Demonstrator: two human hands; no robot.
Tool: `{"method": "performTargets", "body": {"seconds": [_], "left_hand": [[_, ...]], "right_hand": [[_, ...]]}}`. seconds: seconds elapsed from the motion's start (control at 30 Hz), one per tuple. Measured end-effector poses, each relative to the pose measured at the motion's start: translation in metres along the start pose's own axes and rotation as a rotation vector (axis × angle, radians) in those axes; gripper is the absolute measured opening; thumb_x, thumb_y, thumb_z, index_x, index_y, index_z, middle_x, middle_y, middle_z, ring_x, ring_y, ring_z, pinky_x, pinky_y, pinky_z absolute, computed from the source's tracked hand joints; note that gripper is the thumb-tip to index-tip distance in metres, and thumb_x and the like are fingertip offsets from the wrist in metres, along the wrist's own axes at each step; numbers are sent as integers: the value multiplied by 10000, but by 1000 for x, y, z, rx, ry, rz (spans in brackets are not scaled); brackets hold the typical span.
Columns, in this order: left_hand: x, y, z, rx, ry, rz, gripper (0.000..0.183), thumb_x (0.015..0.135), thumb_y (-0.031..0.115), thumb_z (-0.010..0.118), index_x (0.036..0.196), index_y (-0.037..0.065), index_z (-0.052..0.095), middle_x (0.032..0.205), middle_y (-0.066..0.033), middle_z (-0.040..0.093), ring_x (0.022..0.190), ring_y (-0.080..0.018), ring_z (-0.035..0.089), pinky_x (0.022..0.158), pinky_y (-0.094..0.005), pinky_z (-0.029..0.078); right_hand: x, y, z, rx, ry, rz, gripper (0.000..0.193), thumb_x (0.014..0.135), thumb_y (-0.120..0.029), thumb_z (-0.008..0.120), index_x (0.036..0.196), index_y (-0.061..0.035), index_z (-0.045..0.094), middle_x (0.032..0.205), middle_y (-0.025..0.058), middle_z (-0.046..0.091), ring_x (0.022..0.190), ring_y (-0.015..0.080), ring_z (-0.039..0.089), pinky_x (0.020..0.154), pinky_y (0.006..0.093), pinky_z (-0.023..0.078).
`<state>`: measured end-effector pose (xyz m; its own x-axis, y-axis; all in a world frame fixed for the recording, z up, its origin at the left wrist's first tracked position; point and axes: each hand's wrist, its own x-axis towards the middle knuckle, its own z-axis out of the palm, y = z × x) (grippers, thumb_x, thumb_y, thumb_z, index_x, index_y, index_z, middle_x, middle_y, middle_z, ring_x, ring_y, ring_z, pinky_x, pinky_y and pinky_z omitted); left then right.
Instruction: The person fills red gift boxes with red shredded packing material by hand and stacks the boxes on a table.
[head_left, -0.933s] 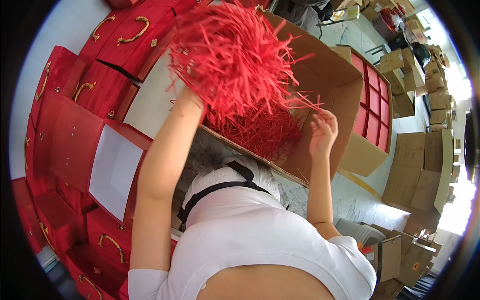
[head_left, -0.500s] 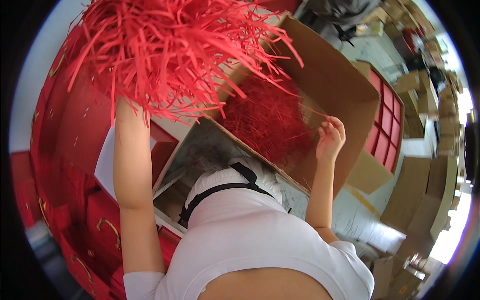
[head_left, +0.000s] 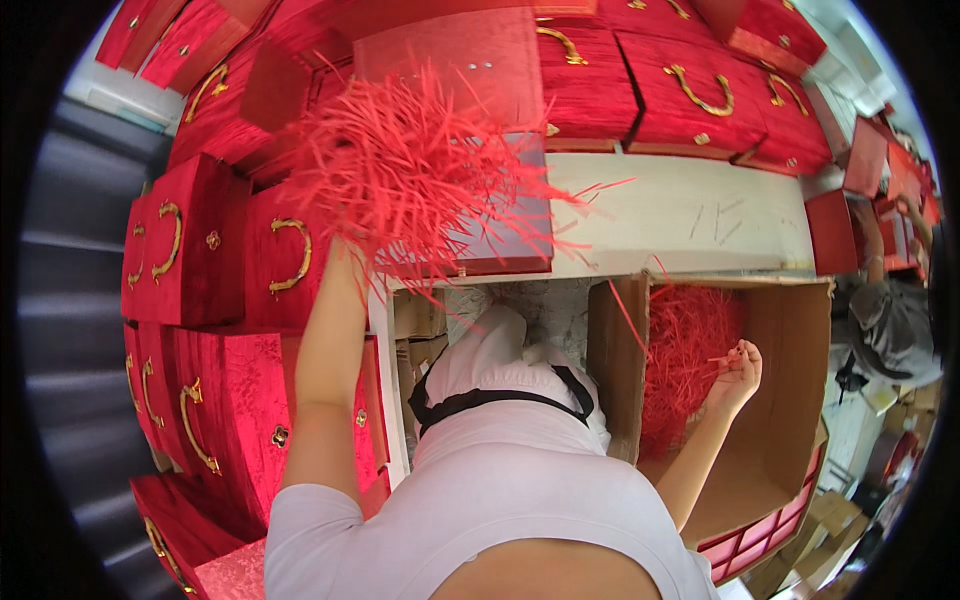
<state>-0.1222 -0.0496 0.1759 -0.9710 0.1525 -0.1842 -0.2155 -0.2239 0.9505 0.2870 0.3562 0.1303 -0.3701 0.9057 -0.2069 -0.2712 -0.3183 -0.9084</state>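
A big loose bunch of red shredded paper (head_left: 410, 160) is lifted in my left hand (head_left: 348, 250); the fingers are buried in the strands. Beneath the bunch, on the table, lies an opened red box (head_left: 505, 266) with a pale inside, its lid (head_left: 450, 50) raised behind. To the right, my right hand (head_left: 740, 372) hovers over a cardboard carton (head_left: 780, 440), fingers curled together, with a thin red strip showing at the fingertips. More red shredded paper (head_left: 690, 340) fills the left side of that carton.
Velvety red cases (head_left: 690, 100) with gold handles line the back of the white table (head_left: 690, 220). More red cases (head_left: 240, 420) are stacked at my left. A divided red tray (head_left: 765, 540) sits behind the carton. Another person (head_left: 895, 330) works at the far right.
My view has turned left, from the carton toward the table of red cases. The bunch in my left hand is now over the opened box; my right hand stays by the carton.
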Motion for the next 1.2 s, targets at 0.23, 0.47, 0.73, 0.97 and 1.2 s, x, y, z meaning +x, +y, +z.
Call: {"method": "performTargets", "body": {"seconds": [0.23,0.47,0.73,0.97,1.2], "left_hand": [[37,-77,8,99,34,-177,789,702,263,711,1353,137,285,1346,-140,340,1191,-289,391,946,-391,377],[57,-111,25,1515,-388,-47,813,679,306,725,1351,171,288,1339,-153,348,1178,-320,407,928,-416,398],[61,-55,14,1471,-427,-28,1025,558,372,781,1371,113,215,1319,-230,343,1204,-379,370,967,-415,368],[85,-140,-22,900,-447,-262,983,549,247,777,1343,24,243,1257,-230,436,1158,-355,439,953,-366,384],[80,-64,1,1560,-406,-204,752,651,5,657,1311,143,326,1220,-184,427,1014,-350,534,830,-400,467]], "right_hand": [[26,11,71,-354,54,-186,141,819,-22,519,949,-39,570,932,28,584,750,78,537,639,200,426],[12,34,153,-491,-117,-331,179,794,11,522,968,5,560,861,15,530,730,75,500,630,188,420],[-35,73,288,-833,-823,-387,160,740,39,564,897,9,564,840,127,558,744,194,583,661,263,467],[-35,209,376,-1270,-1327,-306,673,645,-110,697,1242,-85,387,1114,233,499,1077,371,482,890,430,409],[3,248,381,-1665,-1145,-92,318,714,-154,606,1017,-59,608,977,255,596,949,375,577,842,427,467]]}}
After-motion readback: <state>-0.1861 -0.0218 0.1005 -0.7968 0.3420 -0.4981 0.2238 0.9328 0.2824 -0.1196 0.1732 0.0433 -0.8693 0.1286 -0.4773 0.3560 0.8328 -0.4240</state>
